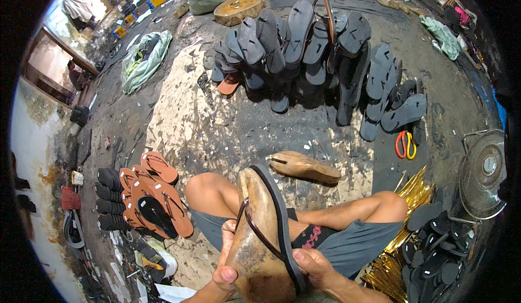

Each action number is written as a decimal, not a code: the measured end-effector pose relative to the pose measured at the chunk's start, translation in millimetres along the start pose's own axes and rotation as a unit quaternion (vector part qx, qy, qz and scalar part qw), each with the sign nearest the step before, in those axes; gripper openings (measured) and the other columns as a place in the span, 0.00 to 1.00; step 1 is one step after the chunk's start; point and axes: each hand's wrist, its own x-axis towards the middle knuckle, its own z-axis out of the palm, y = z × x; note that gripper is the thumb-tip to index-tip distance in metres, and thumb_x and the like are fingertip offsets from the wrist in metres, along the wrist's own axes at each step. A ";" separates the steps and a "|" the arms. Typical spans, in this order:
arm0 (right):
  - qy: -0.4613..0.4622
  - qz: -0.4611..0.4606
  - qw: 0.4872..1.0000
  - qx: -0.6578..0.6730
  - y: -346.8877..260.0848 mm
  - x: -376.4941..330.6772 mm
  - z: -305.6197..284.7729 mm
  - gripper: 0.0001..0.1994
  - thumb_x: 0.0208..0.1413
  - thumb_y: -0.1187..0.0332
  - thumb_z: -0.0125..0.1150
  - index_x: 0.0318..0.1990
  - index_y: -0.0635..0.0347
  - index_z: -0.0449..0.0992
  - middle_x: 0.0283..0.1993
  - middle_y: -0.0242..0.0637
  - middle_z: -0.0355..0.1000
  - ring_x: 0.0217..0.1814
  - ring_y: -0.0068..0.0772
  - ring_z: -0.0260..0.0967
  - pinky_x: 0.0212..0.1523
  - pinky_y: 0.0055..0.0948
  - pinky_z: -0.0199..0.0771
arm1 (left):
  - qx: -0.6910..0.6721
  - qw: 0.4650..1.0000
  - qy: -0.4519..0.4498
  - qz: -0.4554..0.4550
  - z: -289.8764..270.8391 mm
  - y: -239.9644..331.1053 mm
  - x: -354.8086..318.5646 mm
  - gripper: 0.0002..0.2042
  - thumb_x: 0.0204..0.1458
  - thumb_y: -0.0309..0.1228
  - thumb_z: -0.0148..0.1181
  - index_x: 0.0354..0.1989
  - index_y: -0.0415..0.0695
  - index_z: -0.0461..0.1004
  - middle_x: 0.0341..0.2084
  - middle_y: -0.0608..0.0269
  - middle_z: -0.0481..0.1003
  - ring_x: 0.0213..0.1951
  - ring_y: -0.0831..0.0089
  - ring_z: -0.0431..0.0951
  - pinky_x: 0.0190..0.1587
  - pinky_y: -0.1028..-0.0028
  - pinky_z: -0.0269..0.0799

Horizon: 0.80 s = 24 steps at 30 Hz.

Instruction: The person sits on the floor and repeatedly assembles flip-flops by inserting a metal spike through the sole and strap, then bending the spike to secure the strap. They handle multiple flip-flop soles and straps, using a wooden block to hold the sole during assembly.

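Upright between my knees is a wooden shoe last (259,273), its toe pointing away. A black flip-flop sole (275,201) lies along its right side, and a dark brown strap (259,232) crosses over the wood. My left hand (225,257) is closed round the last's left side, thumb on the wood. On the other side my right hand (313,268) grips the flip-flop, its thumb at the sole's edge near the strap's end. The fingers behind are partly hidden. A second wooden last (305,167) lies on its side on the floor just beyond.
Many dark soles (298,34) are piled ahead. Brown flip-flops (157,194) stand in rows at left. To the right are gold strips (401,238), black flip-flops (434,249), a fan (482,173) and red-and-yellow-handled scissors (401,145). A round wooden block (240,10) sits far ahead.
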 end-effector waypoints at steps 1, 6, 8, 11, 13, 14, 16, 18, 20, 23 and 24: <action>-0.047 -0.038 0.997 0.042 10.6 -1.7 -1.5 0.20 0.67 0.49 0.50 0.39 0.60 0.72 0.34 0.30 0.66 0.39 0.27 0.63 0.42 0.30 0.64 | -0.003 1.000 0.004 0.004 -1.2 -0.3 -3.2 0.48 0.39 0.40 0.75 0.67 0.52 0.48 0.67 0.45 0.57 0.65 0.48 0.65 0.65 0.52 0.69; -0.051 -0.284 0.957 0.034 44.5 -26.1 1.1 0.22 0.58 0.62 0.64 0.54 0.67 0.69 0.50 0.43 0.69 0.54 0.39 0.66 0.54 0.37 0.67 | -0.017 1.000 0.013 0.016 2.8 4.3 -8.4 0.49 0.42 0.43 0.73 0.70 0.47 0.46 0.69 0.42 0.55 0.66 0.46 0.64 0.65 0.50 0.67; -0.015 -0.403 0.915 0.010 43.1 -32.1 0.8 0.29 0.55 0.67 0.70 0.61 0.71 0.68 0.56 0.49 0.70 0.60 0.44 0.67 0.59 0.40 0.68 | -0.020 1.000 0.011 0.017 8.6 5.6 -9.8 0.50 0.43 0.44 0.72 0.71 0.45 0.45 0.69 0.41 0.53 0.67 0.45 0.63 0.66 0.50 0.67; -0.036 -0.157 0.987 -0.011 23.4 -29.3 -9.1 0.29 0.63 0.48 0.54 0.57 0.70 0.73 0.53 0.45 0.76 0.55 0.37 0.73 0.56 0.36 0.72 | -0.024 0.999 -0.016 0.029 16.2 8.7 -2.7 0.51 0.44 0.46 0.71 0.72 0.43 0.44 0.71 0.39 0.52 0.68 0.44 0.62 0.66 0.49 0.66; -0.062 -0.058 0.993 0.080 8.5 -20.5 -10.3 0.34 0.70 0.38 0.43 0.48 0.66 0.77 0.44 0.37 0.77 0.46 0.26 0.72 0.49 0.28 0.71 | -0.026 0.997 -0.050 0.047 21.3 11.2 10.2 0.52 0.45 0.47 0.70 0.73 0.41 0.44 0.71 0.38 0.51 0.68 0.43 0.62 0.66 0.48 0.66; -0.044 -0.097 0.979 0.174 2.1 -16.9 -7.6 0.33 0.70 0.37 0.41 0.43 0.63 0.78 0.39 0.32 0.75 0.41 0.19 0.69 0.46 0.23 0.68 | -0.026 0.995 -0.081 0.055 24.1 12.9 20.2 0.52 0.45 0.48 0.69 0.73 0.40 0.43 0.72 0.38 0.50 0.69 0.43 0.61 0.66 0.48 0.66; -0.145 -0.036 0.980 0.133 -9.2 -8.6 5.6 0.34 0.71 0.41 0.40 0.61 0.70 0.68 0.55 0.43 0.75 0.56 0.32 0.73 0.58 0.31 0.71 | -0.040 0.985 -0.156 0.065 32.1 11.2 41.5 0.53 0.46 0.49 0.69 0.74 0.38 0.43 0.73 0.36 0.49 0.69 0.42 0.61 0.66 0.47 0.65; -0.252 -0.005 0.916 0.312 -18.2 -7.7 23.6 0.34 0.70 0.47 0.47 0.70 0.68 0.58 0.62 0.46 0.70 0.62 0.37 0.72 0.64 0.35 0.69 | -0.043 0.974 -0.214 0.065 40.9 8.9 63.6 0.54 0.47 0.50 0.68 0.75 0.36 0.42 0.73 0.35 0.48 0.70 0.41 0.60 0.67 0.47 0.65; -0.312 -0.077 0.873 0.367 -28.7 -4.3 34.4 0.35 0.68 0.52 0.54 0.74 0.65 0.52 0.66 0.47 0.66 0.65 0.40 0.69 0.67 0.36 0.67 | -0.007 0.977 -0.205 0.056 46.6 11.1 76.9 0.54 0.52 0.54 0.63 0.76 0.33 0.39 0.75 0.37 0.46 0.72 0.44 0.57 0.71 0.49 0.58; -0.202 -0.189 0.933 0.232 -47.2 7.4 26.6 0.37 0.65 0.60 0.58 0.75 0.64 0.47 0.70 0.47 0.62 0.71 0.40 0.63 0.71 0.38 0.63 | 0.223 0.970 -0.073 0.061 43.6 18.7 79.4 0.47 0.60 0.52 0.53 0.78 0.36 0.39 0.76 0.45 0.46 0.75 0.54 0.54 0.77 0.58 0.43; -0.123 -0.237 0.946 0.182 -50.6 12.1 21.5 0.38 0.65 0.63 0.59 0.75 0.64 0.46 0.71 0.48 0.60 0.73 0.40 0.60 0.72 0.39 0.62 | 0.189 0.978 -0.087 0.025 39.4 18.8 78.1 0.45 0.58 0.41 0.56 0.78 0.38 0.37 0.77 0.46 0.43 0.76 0.56 0.49 0.76 0.60 0.43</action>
